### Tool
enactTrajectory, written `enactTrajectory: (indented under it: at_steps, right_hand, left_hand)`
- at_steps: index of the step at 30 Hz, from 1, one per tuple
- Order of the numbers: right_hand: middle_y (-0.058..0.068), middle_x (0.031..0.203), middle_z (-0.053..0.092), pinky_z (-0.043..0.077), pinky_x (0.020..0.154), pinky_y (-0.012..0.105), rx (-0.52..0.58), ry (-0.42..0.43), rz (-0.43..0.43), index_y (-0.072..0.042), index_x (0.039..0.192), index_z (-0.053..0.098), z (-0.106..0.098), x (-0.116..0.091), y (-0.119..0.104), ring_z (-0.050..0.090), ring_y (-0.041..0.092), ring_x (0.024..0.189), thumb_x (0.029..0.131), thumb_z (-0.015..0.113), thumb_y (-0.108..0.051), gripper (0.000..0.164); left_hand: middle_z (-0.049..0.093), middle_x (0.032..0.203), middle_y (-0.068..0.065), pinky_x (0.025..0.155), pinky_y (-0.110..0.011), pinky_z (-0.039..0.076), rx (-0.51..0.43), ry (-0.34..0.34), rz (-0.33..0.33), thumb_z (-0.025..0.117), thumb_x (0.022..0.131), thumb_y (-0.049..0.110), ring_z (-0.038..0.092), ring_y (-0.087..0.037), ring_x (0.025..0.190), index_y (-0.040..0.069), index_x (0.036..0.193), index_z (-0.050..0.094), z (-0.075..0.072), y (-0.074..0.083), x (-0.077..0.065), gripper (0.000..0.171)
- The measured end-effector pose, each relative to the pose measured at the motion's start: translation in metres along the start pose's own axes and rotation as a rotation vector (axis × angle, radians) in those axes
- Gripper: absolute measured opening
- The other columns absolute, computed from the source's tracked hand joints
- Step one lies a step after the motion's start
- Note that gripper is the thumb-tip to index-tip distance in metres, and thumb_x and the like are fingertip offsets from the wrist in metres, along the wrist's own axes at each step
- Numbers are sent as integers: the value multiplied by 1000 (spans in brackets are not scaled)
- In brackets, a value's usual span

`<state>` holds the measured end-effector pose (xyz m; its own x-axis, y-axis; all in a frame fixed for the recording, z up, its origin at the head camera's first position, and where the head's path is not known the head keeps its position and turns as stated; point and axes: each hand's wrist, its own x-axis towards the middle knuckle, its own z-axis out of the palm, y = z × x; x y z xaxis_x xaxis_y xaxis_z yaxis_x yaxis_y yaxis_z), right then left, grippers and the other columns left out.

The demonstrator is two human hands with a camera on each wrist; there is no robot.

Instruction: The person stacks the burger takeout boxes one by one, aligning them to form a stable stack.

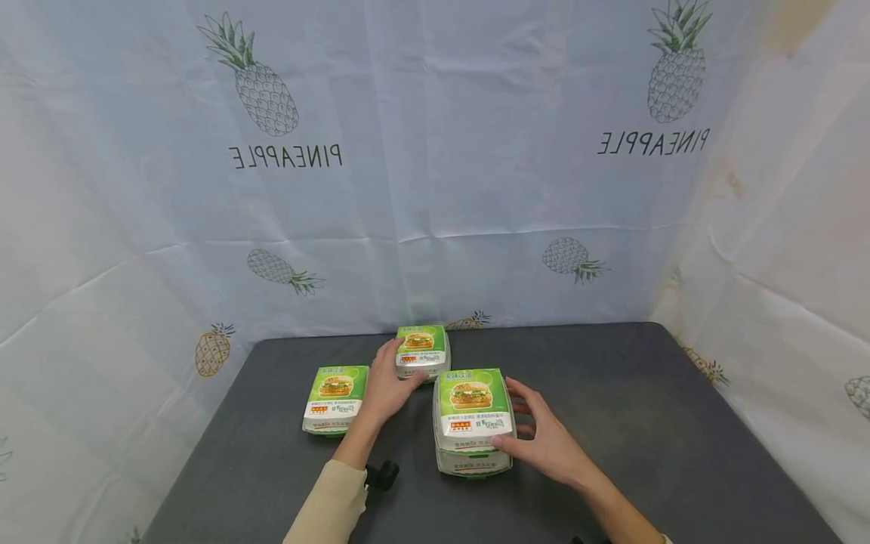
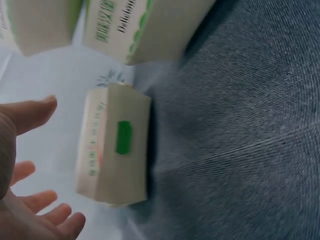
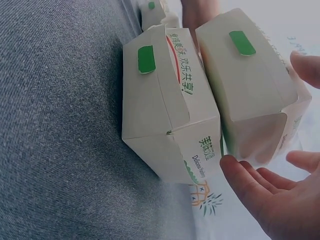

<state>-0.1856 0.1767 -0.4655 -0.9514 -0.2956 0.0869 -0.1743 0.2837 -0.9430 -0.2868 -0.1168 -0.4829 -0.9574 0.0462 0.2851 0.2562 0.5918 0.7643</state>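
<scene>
Two burger boxes with green-and-white printed lids are stacked in the middle: an upper burger box (image 1: 473, 404) on a lower burger box (image 1: 473, 462). My right hand (image 1: 544, 434) is at the upper box's right side, fingers spread and thumb overlapping its front edge; in the right wrist view its fingertips (image 3: 230, 165) come right up beside the box. Beyond the stack, at the table's back edge, sits another burger box (image 1: 423, 349). My left hand (image 1: 393, 381) reaches to its left front side, and the left wrist view shows thumb and fingers apart with nothing between them.
One more burger box (image 1: 335, 400) lies on the dark table (image 1: 612, 423), left of my left forearm. A white cloth (image 1: 462, 166) printed with pineapples hangs behind the table and along both sides. A black strap piece (image 1: 384, 474) shows at my left wrist.
</scene>
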Motion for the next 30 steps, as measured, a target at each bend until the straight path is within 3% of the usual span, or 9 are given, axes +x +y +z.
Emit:
enactTrajectory:
  at_steps: [6,16,23,30]
  right_hand:
    - [15,158,29,47,100,48,-4,-4,5,-14,161,25,-1,1,-1,42,35,134,89,81,-25,91]
    - [16,155,31,47,99,45,24,-16,12,-15,161,23,-3,2,-4,43,36,134,90,80,-24,91]
    - [18,154,33,49,98,43,19,-8,7,-15,161,22,-2,1,-1,43,37,135,90,81,-24,93]
    - [17,155,33,48,99,46,1,5,3,-16,161,23,-2,1,0,43,37,136,89,81,-25,93]
  left_hand:
    - [16,165,-25,110,-69,27,-16,-58,-83,86,84,33,18,-49,149,11,161,28,9,-13,9,99]
    - [5,166,-26,109,-68,29,-103,-129,-113,90,81,25,10,-51,150,10,164,17,17,-26,17,111]
    - [7,167,-25,111,-66,29,-100,-111,-140,88,83,26,14,-49,151,12,163,20,22,-33,17,105]
    - [14,165,-27,110,-65,31,-99,-75,-117,87,83,29,23,-49,148,9,161,26,23,-31,18,101]
